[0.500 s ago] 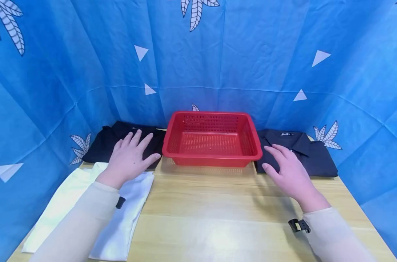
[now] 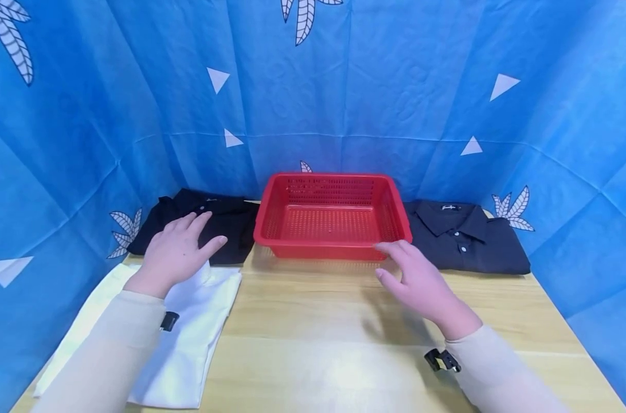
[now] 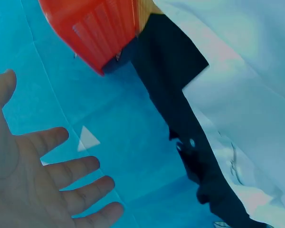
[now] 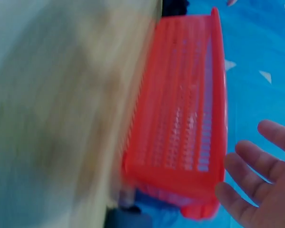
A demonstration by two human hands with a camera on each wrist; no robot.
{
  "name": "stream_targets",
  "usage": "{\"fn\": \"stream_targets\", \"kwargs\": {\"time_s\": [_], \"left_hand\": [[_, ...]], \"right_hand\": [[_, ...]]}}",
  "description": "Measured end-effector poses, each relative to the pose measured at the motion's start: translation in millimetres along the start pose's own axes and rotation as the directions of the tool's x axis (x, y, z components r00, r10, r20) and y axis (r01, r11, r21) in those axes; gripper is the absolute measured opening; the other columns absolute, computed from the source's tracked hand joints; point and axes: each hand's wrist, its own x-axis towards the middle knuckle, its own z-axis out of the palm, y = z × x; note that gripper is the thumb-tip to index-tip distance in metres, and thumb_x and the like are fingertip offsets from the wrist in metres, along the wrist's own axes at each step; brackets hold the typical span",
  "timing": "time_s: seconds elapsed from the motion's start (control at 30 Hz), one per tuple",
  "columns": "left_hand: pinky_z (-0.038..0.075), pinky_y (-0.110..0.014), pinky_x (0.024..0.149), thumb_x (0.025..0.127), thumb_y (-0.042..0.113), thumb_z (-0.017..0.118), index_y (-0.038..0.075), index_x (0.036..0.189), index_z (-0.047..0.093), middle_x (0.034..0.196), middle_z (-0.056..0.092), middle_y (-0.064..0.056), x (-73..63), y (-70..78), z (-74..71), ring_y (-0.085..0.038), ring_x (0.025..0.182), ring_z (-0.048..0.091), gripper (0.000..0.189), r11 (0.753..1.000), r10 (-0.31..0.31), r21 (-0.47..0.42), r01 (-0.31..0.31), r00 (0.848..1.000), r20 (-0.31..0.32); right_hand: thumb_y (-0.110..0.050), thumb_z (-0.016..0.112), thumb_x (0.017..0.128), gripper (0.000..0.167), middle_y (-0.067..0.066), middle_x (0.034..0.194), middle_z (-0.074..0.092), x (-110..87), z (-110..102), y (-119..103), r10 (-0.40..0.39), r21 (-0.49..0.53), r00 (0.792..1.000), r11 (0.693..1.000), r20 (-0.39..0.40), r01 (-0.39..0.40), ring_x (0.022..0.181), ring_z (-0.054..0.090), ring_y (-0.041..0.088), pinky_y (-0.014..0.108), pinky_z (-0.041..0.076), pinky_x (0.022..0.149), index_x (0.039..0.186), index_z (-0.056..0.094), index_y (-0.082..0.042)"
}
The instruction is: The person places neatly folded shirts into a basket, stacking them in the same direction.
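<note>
The left hand (image 2: 173, 252) hung near folded black cloth (image 2: 233, 226), the right hand (image 2: 420, 281) by a rectangular red plastic basket (image 2: 323, 250). Both were spread.

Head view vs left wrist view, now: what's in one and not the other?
Only head: the right hand, the folded dark shirt on the basket's right, both pale sleeves, and the inside of the red basket.
Only left wrist: the palm side of the left hand; head shows its back.
Both: the left hand, the basket, the black shirt on the basket's left, the white garment, the blue curtain, and some tabletop, just a sliver from the wrist.
</note>
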Motion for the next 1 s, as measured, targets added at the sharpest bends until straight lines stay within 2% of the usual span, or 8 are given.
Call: {"fn": "stream_targets", "kwargs": {"time_s": [0.2,0.43,0.53,0.63,0.73,1.0], "left_hand": [[0.021,-0.078,0.105,0.096,0.077,0.030,0.004,0.160,0.023,0.155,0.026,-0.035,-5.2,-21.1,-0.1,-0.059,0.137,0.025,0.097,0.998,-0.064,-0.022,0.065,0.997,0.046],[0.024,-0.080,0.101,0.096,0.077,0.028,0.000,0.158,0.025,0.153,0.027,-0.038,-15.5,-41.4,7.6,-0.062,0.133,0.026,0.098,0.991,-0.129,-0.032,0.132,0.988,0.085],[0.025,-0.081,0.099,0.097,0.075,0.028,-0.003,0.156,0.025,0.150,0.029,-0.040,-21.2,-54.2,6.1,-0.063,0.131,0.028,0.098,0.985,-0.166,-0.032,0.170,0.982,0.088],[0.024,-0.082,0.097,0.097,0.076,0.027,-0.005,0.156,0.022,0.149,0.028,-0.043,-27.8,-69.8,4.5,-0.065,0.130,0.028,0.100,0.973,-0.221,-0.039,0.226,0.970,0.103],[0.023,-0.082,0.096,0.097,0.076,0.025,-0.007,0.156,0.017,0.149,0.024,-0.045,-33.5,-85.6,4.1,-0.067,0.130,0.024,0.103,0.958,-0.276,-0.049,0.284,0.952,0.132],[0.022,-0.083,0.095,0.093,0.081,0.024,-0.013,0.154,0.010,0.148,0.016,-0.048,-38.8,-115.8,5.8,-0.070,0.128,0.020,0.113,0.915,-0.383,-0.038,0.402,0.894,0.234]], "right_hand": [[-0.034,0.065,0.098,0.049,0.002,0.127,0.060,6.7,22.4,-16.6,-0.015,0.089,0.997,0.996,0.082,0.007,0.115,0.058,0.023,0.049,0.051,0.094,0.142,0.056,-0.015],[-0.036,0.064,0.099,0.046,-0.009,0.118,0.061,18.1,48.6,-41.2,-0.025,0.194,0.984,0.981,0.177,-0.010,0.110,0.059,0.013,0.039,0.053,0.092,0.140,0.060,-0.016],[-0.037,0.062,0.099,0.044,-0.007,0.116,0.063,23.0,60.4,-51.5,-0.049,0.234,0.978,0.972,0.205,-0.001,0.106,0.061,0.013,0.036,0.053,0.089,0.137,0.061,-0.016],[-0.037,0.060,0.100,0.044,-0.001,0.116,0.065,27.5,71.9,-61.3,-0.086,0.278,0.969,0.960,0.230,0.019,0.103,0.062,0.012,0.035,0.053,0.087,0.136,0.061,-0.013],[-0.038,0.060,0.101,0.046,0.004,0.118,0.066,31.2,82.4,-69.3,-0.095,0.314,0.956,0.949,0.277,0.004,0.102,0.061,0.010,0.033,0.053,0.088,0.138,0.060,-0.011],[-0.041,0.063,0.098,0.050,-0.003,0.112,0.067,35.3,110.9,-83.0,-0.130,0.340,0.905,0.940,0.405,-0.018,0.096,0.061,0.004,0.028,0.052,0.088,0.138,0.061,-0.011]]}}
